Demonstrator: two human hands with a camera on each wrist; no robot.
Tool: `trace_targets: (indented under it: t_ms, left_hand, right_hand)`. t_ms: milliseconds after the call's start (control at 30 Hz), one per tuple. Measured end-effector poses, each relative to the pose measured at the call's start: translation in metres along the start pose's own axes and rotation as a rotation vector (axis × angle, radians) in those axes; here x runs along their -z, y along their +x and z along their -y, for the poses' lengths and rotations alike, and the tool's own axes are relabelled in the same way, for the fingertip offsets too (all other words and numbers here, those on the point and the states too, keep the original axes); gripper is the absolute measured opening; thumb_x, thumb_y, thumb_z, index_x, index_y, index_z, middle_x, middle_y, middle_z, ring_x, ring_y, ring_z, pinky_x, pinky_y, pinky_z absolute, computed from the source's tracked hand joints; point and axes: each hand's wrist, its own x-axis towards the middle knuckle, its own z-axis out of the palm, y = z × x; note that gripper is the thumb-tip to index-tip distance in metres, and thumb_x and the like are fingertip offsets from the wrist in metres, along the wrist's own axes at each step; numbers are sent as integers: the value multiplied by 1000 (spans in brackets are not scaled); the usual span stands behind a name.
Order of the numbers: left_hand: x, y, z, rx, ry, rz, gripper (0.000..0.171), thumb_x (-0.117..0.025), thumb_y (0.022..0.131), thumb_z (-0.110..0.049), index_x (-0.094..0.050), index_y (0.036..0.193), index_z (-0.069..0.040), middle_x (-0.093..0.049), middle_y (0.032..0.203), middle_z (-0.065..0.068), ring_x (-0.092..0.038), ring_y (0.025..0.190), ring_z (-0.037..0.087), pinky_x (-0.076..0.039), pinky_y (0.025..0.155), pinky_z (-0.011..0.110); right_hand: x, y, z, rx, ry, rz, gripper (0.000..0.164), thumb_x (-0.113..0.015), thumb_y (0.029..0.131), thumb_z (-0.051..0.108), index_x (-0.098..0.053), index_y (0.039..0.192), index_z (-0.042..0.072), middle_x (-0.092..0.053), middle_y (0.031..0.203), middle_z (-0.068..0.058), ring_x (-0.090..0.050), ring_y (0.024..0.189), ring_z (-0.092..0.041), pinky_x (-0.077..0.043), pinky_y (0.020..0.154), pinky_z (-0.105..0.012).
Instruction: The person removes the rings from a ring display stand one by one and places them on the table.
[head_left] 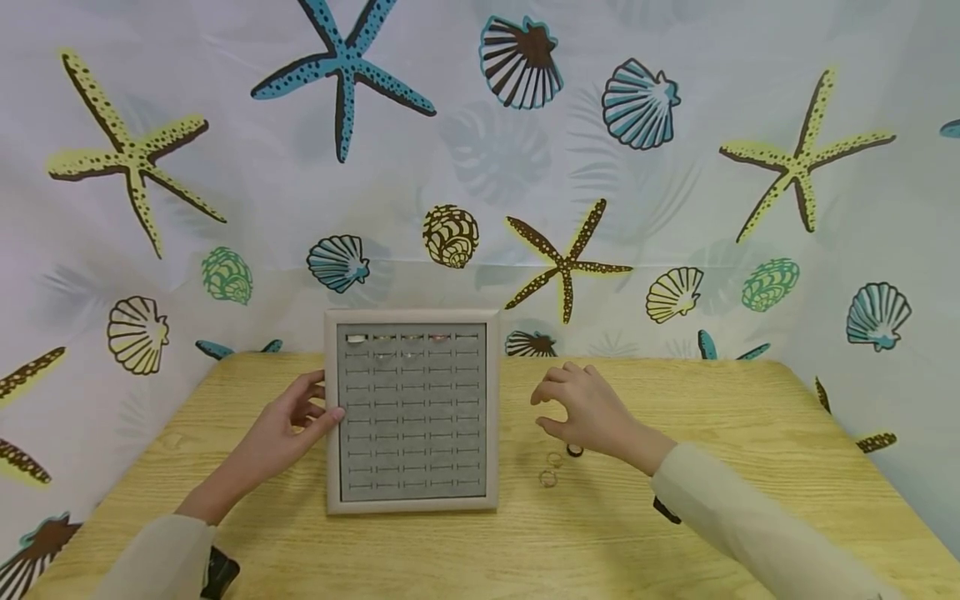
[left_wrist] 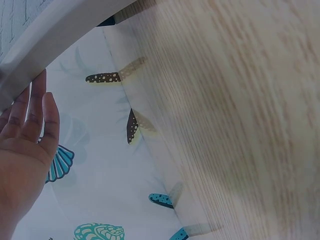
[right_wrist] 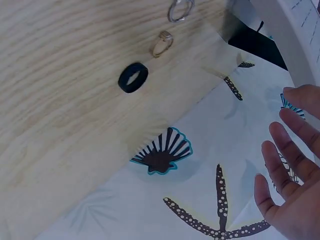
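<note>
A ring display board [head_left: 412, 505] with a pale frame and grey slotted padding stands upright on the table. Several rings sit in its top two rows, among them a reddish ring [head_left: 438, 337] and a wide whitish one [head_left: 356, 339]. My left hand [head_left: 288, 421] holds the board's left edge, thumb at the front and fingers behind. My right hand [head_left: 588, 412] hovers, empty, right of the board, fingers loosely bent. Below it on the table lie a black ring [right_wrist: 124, 82], a gold ring [right_wrist: 165, 35] with a squarish top and a silver ring [right_wrist: 172, 14].
The wooden table [head_left: 675, 533] runs back to a whitish cloth [head_left: 480, 283] printed with starfish and shells. This cloth also rises at both sides. A dark piece [right_wrist: 260, 47] shows behind the board in the right wrist view.
</note>
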Motion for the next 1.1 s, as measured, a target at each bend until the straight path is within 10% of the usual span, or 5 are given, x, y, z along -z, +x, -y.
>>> trace_targets:
  t_ms: [1100]
  left_hand:
    - [0,0,4,0,5,-8,52,-56,91,-23,-35,137,-11,-59,111,11,-62,86,7,-49,73,22]
  right_hand:
    - [36,81,31,117,3,-293,16,-71,77,20,-66,90,13,-61,87,2,-52,79,-16,-39,68,-32]
